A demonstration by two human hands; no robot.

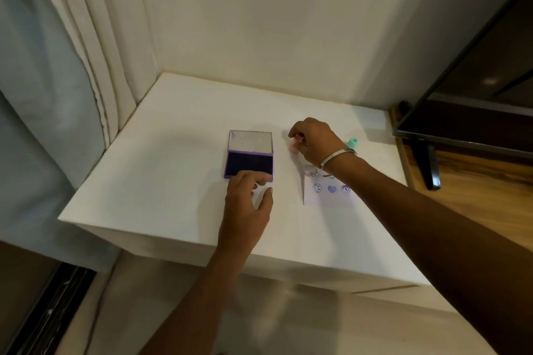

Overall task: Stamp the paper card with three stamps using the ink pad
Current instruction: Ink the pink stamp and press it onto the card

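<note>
the white bench [178, 153] carries a purple ink pad [249, 164], lid hinged open and standing at its far side, dark pad face exposed. the left hand [248, 204] rests at the near edge of the ink pad, fingers [261, 179] loosely spread and touching the case's front rim, thumb out to the right on the bench. the right hand [314, 141] sits right of the ink pad, beyond the paper card, fingers curled and pinching a small pink stamp [293, 147]; blur makes it unclear whether the stamp touches the bench. a metal bangle [339, 156] circles the right wrist. a mint-green stamp [352, 142] stands just behind that wrist. the paper card [326, 196] lies flat under the right forearm, bearing purple smiley and heart prints in two rows, the upper row partly hidden. a dark screen on a stand [461, 124] occupies the right.
</note>
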